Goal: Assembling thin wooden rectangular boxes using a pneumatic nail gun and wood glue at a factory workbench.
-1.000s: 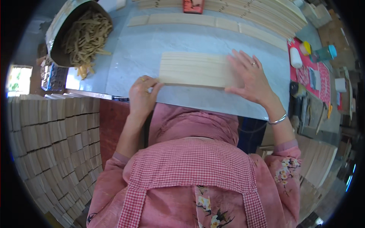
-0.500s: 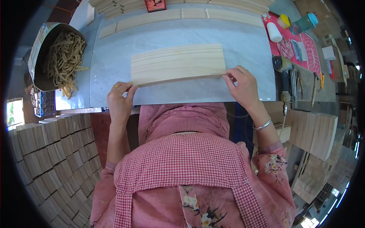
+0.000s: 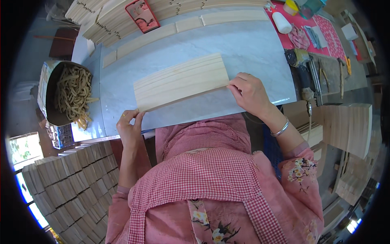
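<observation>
A pale rectangular wooden board with long grain lines lies above the grey-white marbled tabletop in front of me. My left hand pinches its near left corner between thumb and fingers. At the near right corner, my right hand grips the board the same way, a silver bangle on that wrist. A slim shadow runs under the board's near edge; whether it touches the table there I cannot tell. Beyond it, a row of narrow wooden strips lies end to end across the table.
Stacked slats stand at the back, a red-framed phone leaning on them. A bin of tangled tan bands sits left. Right are a white bottle, a power tool and a hammer. Wood blocks are piled lower left.
The whole view has tilted, so table and board now slope up to the right. Both hands keep hold of the board's near corners.
</observation>
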